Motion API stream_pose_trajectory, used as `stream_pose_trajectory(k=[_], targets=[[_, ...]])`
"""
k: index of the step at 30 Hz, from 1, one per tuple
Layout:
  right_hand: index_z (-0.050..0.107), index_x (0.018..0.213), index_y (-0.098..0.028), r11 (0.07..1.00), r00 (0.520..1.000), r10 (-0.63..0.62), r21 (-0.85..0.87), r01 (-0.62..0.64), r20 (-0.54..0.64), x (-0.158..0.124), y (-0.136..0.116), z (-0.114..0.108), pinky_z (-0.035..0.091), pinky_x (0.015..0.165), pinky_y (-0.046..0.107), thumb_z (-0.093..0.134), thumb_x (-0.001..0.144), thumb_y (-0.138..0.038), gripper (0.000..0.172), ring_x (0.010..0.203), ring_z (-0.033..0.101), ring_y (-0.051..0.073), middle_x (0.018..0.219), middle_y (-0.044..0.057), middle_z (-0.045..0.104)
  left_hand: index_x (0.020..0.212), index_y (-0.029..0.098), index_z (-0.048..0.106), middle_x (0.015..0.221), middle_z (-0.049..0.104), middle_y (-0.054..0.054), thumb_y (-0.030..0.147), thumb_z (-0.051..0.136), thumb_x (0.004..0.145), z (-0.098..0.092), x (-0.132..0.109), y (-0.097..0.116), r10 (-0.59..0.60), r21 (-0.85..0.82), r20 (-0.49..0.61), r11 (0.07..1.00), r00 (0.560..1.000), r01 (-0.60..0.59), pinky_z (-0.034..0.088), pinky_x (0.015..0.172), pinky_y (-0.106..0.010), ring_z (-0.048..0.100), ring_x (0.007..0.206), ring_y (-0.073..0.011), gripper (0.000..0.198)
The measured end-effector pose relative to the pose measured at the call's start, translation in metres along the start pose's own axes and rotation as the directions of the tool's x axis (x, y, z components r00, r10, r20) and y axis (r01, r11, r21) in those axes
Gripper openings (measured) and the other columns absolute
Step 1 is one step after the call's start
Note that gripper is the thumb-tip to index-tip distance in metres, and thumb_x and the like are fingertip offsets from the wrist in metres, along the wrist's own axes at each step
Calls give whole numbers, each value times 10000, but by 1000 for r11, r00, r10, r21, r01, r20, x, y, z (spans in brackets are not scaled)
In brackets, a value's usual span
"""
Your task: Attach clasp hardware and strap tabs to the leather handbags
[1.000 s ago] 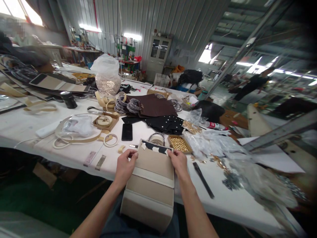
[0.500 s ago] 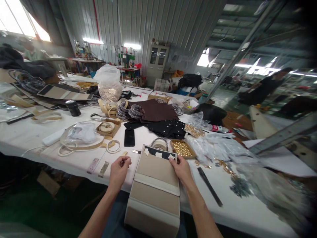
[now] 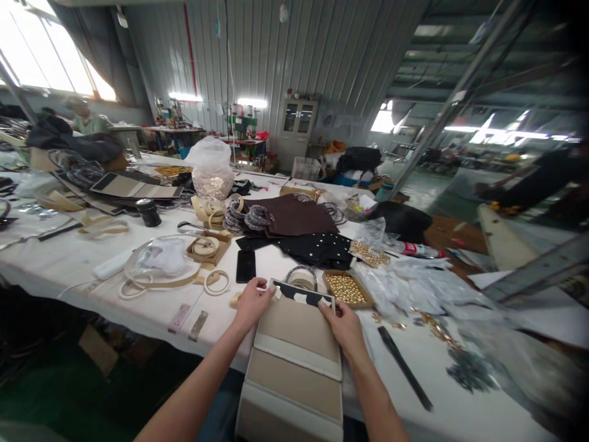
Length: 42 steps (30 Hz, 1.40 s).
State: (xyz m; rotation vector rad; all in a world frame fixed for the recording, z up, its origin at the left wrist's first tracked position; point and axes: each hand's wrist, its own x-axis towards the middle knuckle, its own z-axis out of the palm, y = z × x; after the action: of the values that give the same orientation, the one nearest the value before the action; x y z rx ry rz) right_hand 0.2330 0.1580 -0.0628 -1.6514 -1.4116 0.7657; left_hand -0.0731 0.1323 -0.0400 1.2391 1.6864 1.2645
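"Pointing which way, that beige panel?"
"Lower centre, long axis running up the frame, dark strip topmost, paler bands across."
"Grip?"
"Right hand pinches its upper-right edge; left hand, nearly closed, upper-left corner, hold unclear."

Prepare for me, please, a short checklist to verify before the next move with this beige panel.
1. Right hand holds the beige panel: ok, near its upper right corner.
2. Left hand grips the panel firmly: cannot tell; it is at the upper left corner.
3. White pieces on the black strip lie flat: cannot tell, too small.
4. Whole panel over the table: not ok, its near part reaches past the edge.
5. Space just beyond the panel free: not ok, a tray of gold pieces is there.
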Motion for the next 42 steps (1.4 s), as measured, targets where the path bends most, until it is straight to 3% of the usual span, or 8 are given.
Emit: stream_pose_trajectory(k=[7,13,16,21,24,28,33,42], targets=[[822,1135,-216,1000,1000,-12,-24,12,15,3,5,0,551,822,399,768,838,-739,603,891,752,322,1033,97,846,1089,186,757,1071,804,-96,289,813,876,26,16,-4,46,91,108,994,993,-56,507,871,-365,723,965,-267,243],[801,1144,-216,998,999,-29,-55,30,17,4,13,2,543,805,397,729,870,-774,625,844,720,307,963,81,817,1101,199,743,1070,784,-76,281,774,909,28,11,-10,186,90,91,977,978,-194,500,892,-355,703,970,-249,212],[783,1222,-202,996,1000,-15,-84,16,10,1,8,1,555,824,413,722,877,-772,668,860,712,312,996,99,801,1138,186,768,1050,805,-78,352,782,919,22,13,-16,137,-10,127,991,982,-137,523,867,-345,719,937,-244,275],[655,1515,-172,917,902,-343,-302,260,-263,-17,-32,3,498,1115,504,634,1035,-618,656,1249,637,377,1358,209,687,1153,168,825,1038,831,-94,669,623,1010,10,20,-31,16,-242,214,970,977,37,572,830,-338,744,949,-250,559],[738,1410,-238,846,877,-474,-313,431,-75,-32,-64,22,497,1139,481,543,1118,-467,419,1261,637,347,1297,161,693,1183,187,836,1075,844,-88,696,665,976,7,20,-34,35,-281,243,959,969,36,589,859,-334,760,977,-248,575],[766,1367,-270,806,846,-500,-258,532,183,-44,-92,62,563,1044,437,555,1098,-316,345,1154,685,310,1232,115,709,1182,206,850,1098,857,-92,691,735,938,5,18,-32,62,-212,217,977,974,-15,600,862,-333,775,994,-262,555],[760,1378,-263,810,860,-467,-291,509,205,-39,-98,93,558,1056,402,547,1067,-208,381,1180,695,299,1251,106,714,1137,182,852,1089,856,-102,625,742,957,4,17,-39,138,-254,186,963,973,-88,595,865,-336,769,973,-260,490],[713,1484,-328,701,816,-473,-420,577,333,-23,-97,95,528,834,315,460,1111,-165,480,984,712,230,1255,75,688,1178,216,842,1112,854,-81,483,697,992,3,15,-49,160,-195,145,972,976,-130,591,883,-342,770,992,-253,356]])
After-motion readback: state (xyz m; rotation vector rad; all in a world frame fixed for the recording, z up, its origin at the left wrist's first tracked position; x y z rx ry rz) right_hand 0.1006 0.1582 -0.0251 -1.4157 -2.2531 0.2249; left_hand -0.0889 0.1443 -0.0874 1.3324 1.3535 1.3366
